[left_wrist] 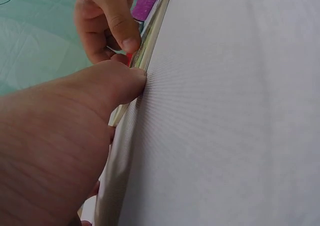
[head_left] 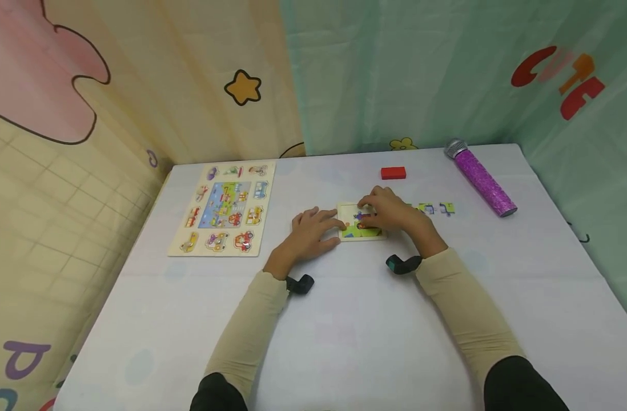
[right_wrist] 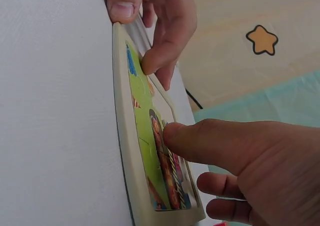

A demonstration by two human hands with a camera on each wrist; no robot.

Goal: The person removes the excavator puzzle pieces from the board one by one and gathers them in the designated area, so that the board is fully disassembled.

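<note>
A small puzzle tray point(head_left: 347, 212) lies on the white table with green picture pieces set in its lower part. My left hand point(head_left: 316, 233) rests at its left side, fingers extended. The left index fingertip presses on the tray and the thumb touches its near edge in the right wrist view. Over the tray's right side, my right hand point(head_left: 390, 212) bends its fingers and pinches a dark, colourful puzzle piece point(right_wrist: 168, 182). The right thumb point(right_wrist: 187, 140) lies on that piece, which overlaps the green ones; the right index fingertip is hidden in that view.
Loose puzzle pieces point(head_left: 446, 209) lie just right of the tray. Behind it sits a red block point(head_left: 393, 173). A purple glittery microphone point(head_left: 485, 182) lies at the back right. A larger wooden picture board point(head_left: 178, 244) is at the left. Printed curtains point(head_left: 354, 80) hang behind the table.
</note>
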